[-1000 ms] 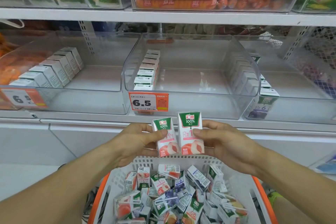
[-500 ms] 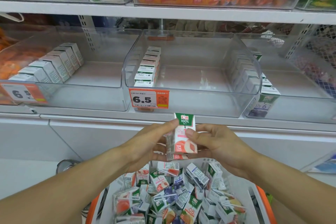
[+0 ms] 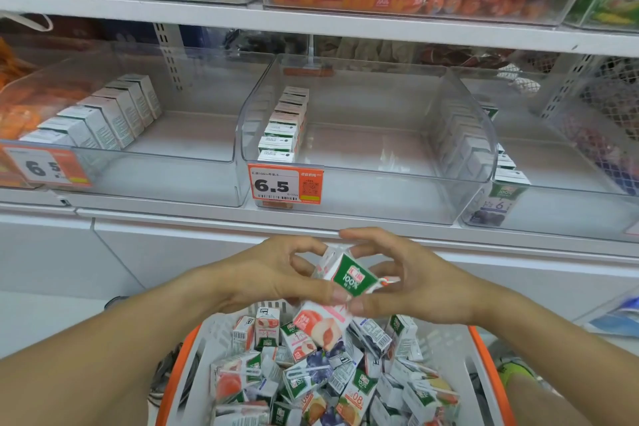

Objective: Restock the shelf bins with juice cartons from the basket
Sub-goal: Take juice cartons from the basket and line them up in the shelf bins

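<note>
My left hand (image 3: 273,273) and my right hand (image 3: 425,287) meet just above the basket and together pinch two peach juice cartons. The upper carton (image 3: 352,278) is tipped so its green "100%" top faces me. The lower carton (image 3: 323,323) shows its pink peach face under my thumbs. Below them the white basket with an orange rim (image 3: 484,356) holds several loose mixed cartons. Straight ahead on the shelf stands a clear bin (image 3: 380,190) with one row of cartons (image 3: 283,128) along its left wall.
A left bin (image 3: 179,180) holds a row of white cartons (image 3: 103,117); a right bin (image 3: 570,211) holds blueberry cartons (image 3: 508,190). An orange 6.5 price tag (image 3: 285,185) hangs on the middle bin. Sausages and packaged corn fill the upper shelf. A white cabinet front lies below.
The two cartons were upright side by side; my hands pressed them together, lowered them toward the basket and tipped them forward.
</note>
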`<state>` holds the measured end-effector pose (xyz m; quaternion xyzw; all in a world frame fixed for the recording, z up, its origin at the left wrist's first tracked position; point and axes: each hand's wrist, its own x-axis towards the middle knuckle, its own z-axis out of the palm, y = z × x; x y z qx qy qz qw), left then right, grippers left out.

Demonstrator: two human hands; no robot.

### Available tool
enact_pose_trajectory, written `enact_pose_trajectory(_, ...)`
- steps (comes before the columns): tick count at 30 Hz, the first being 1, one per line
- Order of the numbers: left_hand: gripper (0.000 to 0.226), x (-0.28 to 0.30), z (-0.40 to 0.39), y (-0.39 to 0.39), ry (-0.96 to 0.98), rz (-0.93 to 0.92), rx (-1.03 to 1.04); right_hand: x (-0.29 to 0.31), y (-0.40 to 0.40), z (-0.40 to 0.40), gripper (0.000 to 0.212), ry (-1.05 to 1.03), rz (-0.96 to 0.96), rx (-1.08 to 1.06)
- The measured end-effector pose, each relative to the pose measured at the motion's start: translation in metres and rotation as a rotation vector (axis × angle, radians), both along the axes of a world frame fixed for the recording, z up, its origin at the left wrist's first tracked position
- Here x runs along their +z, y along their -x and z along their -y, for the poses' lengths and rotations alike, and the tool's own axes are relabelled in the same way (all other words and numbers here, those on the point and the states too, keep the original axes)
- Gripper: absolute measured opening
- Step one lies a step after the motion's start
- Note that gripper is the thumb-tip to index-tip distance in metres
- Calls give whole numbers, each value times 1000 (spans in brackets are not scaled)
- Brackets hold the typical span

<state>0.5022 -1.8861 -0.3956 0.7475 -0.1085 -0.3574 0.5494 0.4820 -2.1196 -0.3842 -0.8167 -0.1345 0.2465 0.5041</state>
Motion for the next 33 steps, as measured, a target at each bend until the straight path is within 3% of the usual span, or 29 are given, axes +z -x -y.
enact_pose_trajectory(3, 68, 3, -9, 3, -64, -10, -92, -1, 5, -9, 80, -32, -37, 129)
enact_pose_trajectory(6, 75, 6, -18, 6, -116, -17, -122, -1, 8, -25, 64, -17, -26, 184)
enact_pose_trajectory(10, 83, 15, -42, 7, -137, 50, -75, -1, 8, -48, 51, -109, 29, 124)
enact_pose_trajectory(12, 73, 27, -57, 11, -96, 106, -10, 3, 7, -60, 51, -183, 57, 93)
enact_pose_trajectory(14, 61, 40, -76, 13, -30, 188, 149, 8, 3, -73, 51, -264, 111, 65)
enact_pose_trajectory(18, 51, 49, -133, 9, 63, 488, 665, 27, -9, -111, 48, -420, 211, -61)
enact_pose_trajectory(20, 19, 48, -166, 4, -16, 668, 865, 40, -19, -136, 50, -456, 314, -124)
enact_pose_trajectory(23, 13, 43, -213, -10, -300, 897, 912, 62, -38, -182, 48, -486, 430, -222)
enact_pose_trajectory(26, 33, 36, -250, -33, -611, 1066, 793, 74, -77, -231, 50, -397, 562, -295)
enact_pose_trajectory(33, 50, 6, -284, -83, -788, 1281, 657, 66, -218, -311, 52, 136, 646, -322)
